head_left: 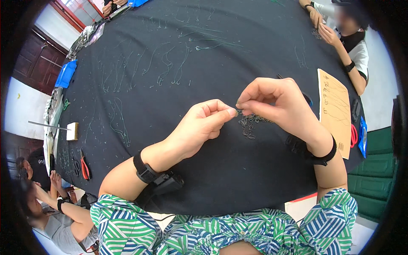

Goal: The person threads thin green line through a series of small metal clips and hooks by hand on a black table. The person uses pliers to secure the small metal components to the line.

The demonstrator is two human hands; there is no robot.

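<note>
My left hand (204, 126) is closed in a pinch, thumb against forefinger, over the middle of the black-covered table. Opposite it, my right hand (274, 102) pinches too, and the fingertips of both nearly meet. Whatever sits between them is too small to make out. Just below and behind my right fingers lies a loose pile of small dark wire hooks or loops (248, 129), partly hidden by that hand.
Thin green lines (180, 66) lie across the dark cloth (221, 178). Red-handled pliers (85, 166) and a white block with a rod (72, 131) are at left. At right lie a cardboard sheet (335, 123) and red-handled scissors (354, 136). Other people (352, 40) sit around the table.
</note>
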